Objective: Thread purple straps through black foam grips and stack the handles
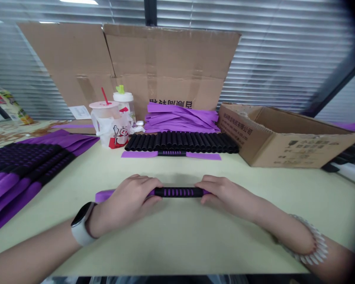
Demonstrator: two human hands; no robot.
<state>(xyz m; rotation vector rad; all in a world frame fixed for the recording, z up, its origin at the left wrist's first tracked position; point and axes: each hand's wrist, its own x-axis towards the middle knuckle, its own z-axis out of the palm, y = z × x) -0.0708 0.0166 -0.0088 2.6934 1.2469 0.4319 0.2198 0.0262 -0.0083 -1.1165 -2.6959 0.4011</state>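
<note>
Both my hands rest on a black ribbed foam tube (177,192) lying across the pale green table (177,244) near its front edge. My left hand (127,201) curls over the tube's left end, and my right hand (225,193) covers its right end. A purple strap (105,195) runs through the tube and sticks out past my left hand. The strap's right end is hidden under my right hand. My left wrist wears a white smartwatch (81,223), and a beaded bracelet (310,240) circles my right wrist.
Behind my hands lie a row of black tubes (180,142) and a stack of purple straps (180,118). Strapped tubes (26,165) are piled at left. A cardboard box (284,138) stands at right, with a plastic cup (105,122) and flattened cardboard (142,67) behind.
</note>
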